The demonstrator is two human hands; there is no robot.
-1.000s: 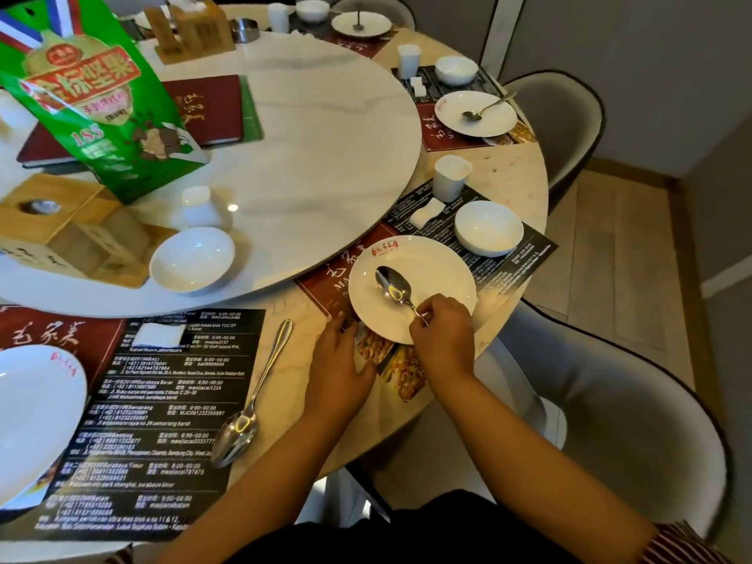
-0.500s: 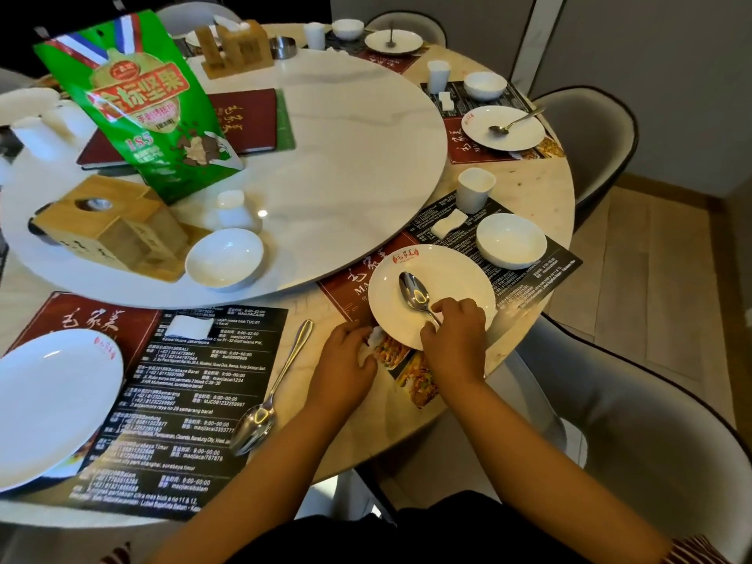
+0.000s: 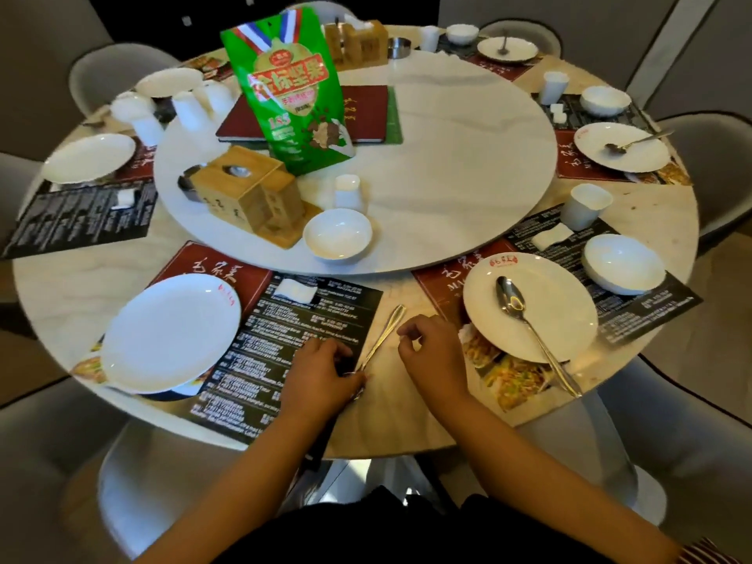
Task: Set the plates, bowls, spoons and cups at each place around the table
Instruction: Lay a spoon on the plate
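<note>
Head view: slim shiny steel spoon (image 3: 382, 339) under left hand (image 3: 321, 370).

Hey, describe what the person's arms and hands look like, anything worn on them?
Both forearms are bare, with no watch, rings or gloves visible on the left hand or right hand. A striped sleeve, dark red with pale lines, shows only at the right upper arm. The clothing below is dark.

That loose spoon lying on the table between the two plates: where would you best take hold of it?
Probably by the handle. The spoon lies flat, its slim handle pointing away toward the turntable and bare, while its bowl end sits under the left hand. Come from above and pinch the handle's narrow sides near the middle; the right hand hovers right beside it, fingers curled.
</note>
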